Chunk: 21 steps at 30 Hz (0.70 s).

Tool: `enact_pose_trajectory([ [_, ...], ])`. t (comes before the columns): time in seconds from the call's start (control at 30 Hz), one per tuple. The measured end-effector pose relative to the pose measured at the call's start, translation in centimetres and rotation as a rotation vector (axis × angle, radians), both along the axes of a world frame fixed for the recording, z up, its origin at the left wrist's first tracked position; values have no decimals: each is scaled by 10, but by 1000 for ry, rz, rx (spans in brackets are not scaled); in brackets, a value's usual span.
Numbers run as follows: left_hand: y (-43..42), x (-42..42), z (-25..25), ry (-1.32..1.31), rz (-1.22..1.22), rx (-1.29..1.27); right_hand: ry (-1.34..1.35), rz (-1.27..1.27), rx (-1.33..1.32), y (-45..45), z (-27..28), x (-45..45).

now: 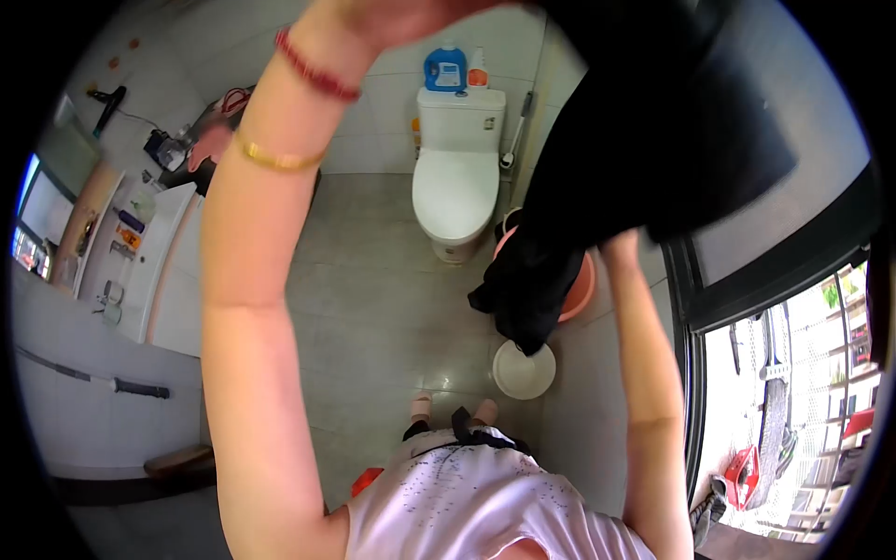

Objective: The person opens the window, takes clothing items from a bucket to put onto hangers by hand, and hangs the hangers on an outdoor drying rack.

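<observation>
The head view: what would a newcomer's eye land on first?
Most likely the big black cloth, which fills much of the upper right, with the right hand at its lower edge and the left hand at the picture's top. Next come the red bracelet and gold bangle on the left arm, then the white toilet standing beyond, top centre.

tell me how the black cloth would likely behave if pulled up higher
The black cloth is likely floppy: its lower end droops in soft folds. It may swing when lifted, as its right edge looks blurred. Its weight is hard to judge: the dark surface doesn't show whether it's wet.
</observation>
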<state>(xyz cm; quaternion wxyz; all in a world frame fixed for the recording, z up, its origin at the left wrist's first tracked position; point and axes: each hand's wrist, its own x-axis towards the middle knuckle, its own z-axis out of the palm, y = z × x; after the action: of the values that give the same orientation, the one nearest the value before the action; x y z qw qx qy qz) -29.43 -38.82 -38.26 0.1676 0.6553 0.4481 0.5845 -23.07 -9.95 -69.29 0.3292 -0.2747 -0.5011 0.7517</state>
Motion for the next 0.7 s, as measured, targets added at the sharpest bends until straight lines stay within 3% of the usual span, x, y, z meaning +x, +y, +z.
enact_pose_trajectory([
  [0.03,-21,-7,-18,112,217,-89,77,53,32,-3,21,-11],
  [0.07,-45,-31,-49,409,489,-249,100,146,329,-44,74,-1],
  [0.1,-60,-50,-69,599,545,-387,155,201,614,-86,129,9],
  [0.13,-77,-74,-101,775,682,-458,159,182,518,-109,151,4],
  [0.2,-112,-111,-160,728,799,-900,184,243,510,-125,173,-12],
  [0.27,-156,-118,-203,565,602,-900,196,279,560,-143,194,-25],
  [0.33,-169,-99,-219,545,858,-663,171,287,654,-166,209,-35],
  [0.4,-166,-69,-223,277,929,-652,46,194,846,-187,217,-51],
  [0.47,-158,-6,-223,199,847,-547,27,179,872,-208,228,-61],
  [0.5,-152,14,-246,371,829,-435,39,187,830,-214,232,-68],
  [0.57,-139,52,-277,223,727,-614,53,201,746,-223,238,-82],
  [0.63,-125,61,-322,184,796,-668,68,225,676,-233,245,-91],
  [0.7,-113,56,-356,279,1042,-520,97,270,653,-238,252,-95],
])
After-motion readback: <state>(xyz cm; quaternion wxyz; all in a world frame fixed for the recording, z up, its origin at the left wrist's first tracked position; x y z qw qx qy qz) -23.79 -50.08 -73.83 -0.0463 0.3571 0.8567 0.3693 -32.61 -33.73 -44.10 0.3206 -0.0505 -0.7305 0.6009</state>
